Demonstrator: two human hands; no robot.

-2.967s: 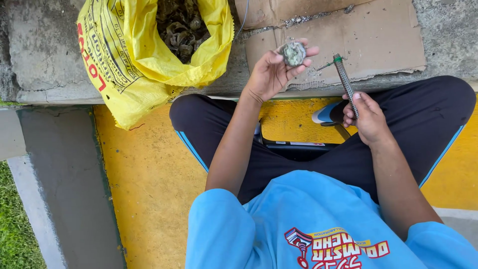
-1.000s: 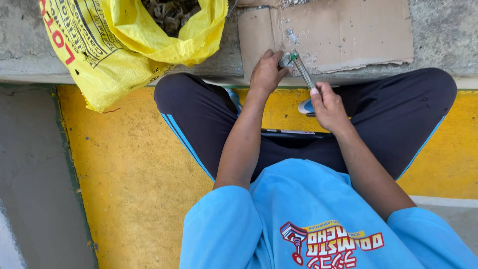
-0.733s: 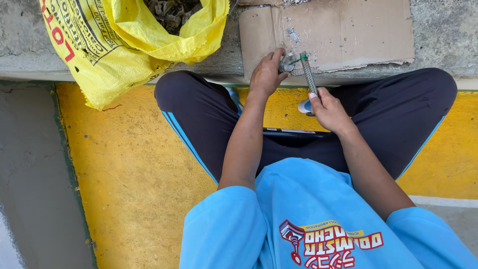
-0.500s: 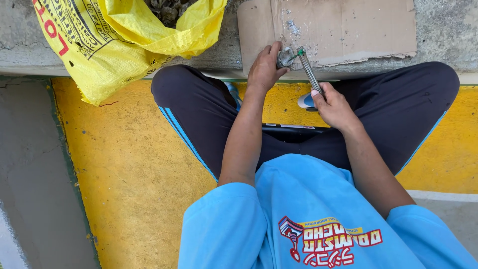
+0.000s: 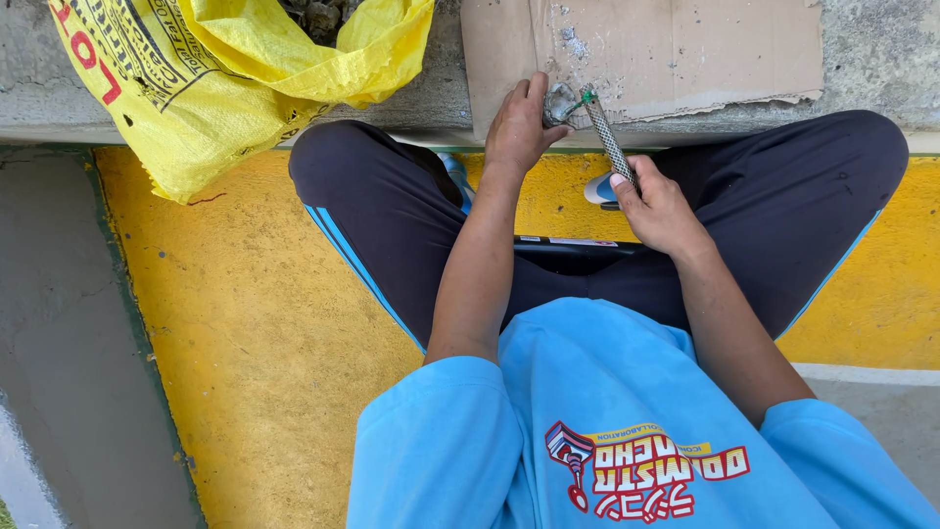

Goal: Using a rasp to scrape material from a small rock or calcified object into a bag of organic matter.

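My left hand (image 5: 517,127) grips a small grey crusted lump (image 5: 560,100) and presses it against the lower edge of a brown cardboard sheet (image 5: 685,49). My right hand (image 5: 658,208) holds a slim tool (image 5: 607,137) with a textured metal shaft and a green tip. That tip touches the lump. Pale scrapings lie on the cardboard just above the lump. I sit with my dark trousers' knees spread to either side.
A yellow woven sack (image 5: 235,69) with dark lumps inside leans on the concrete ledge (image 5: 881,59) at the upper left. Yellow painted floor (image 5: 255,333) lies under me; grey concrete (image 5: 59,323) runs along the left. A thin dark rod (image 5: 578,245) rests across my lap.
Three seconds ago my left hand held the lump up in the air and the tool was apart. Now lump and tool tip meet at the cardboard's edge; the view has shifted slightly.
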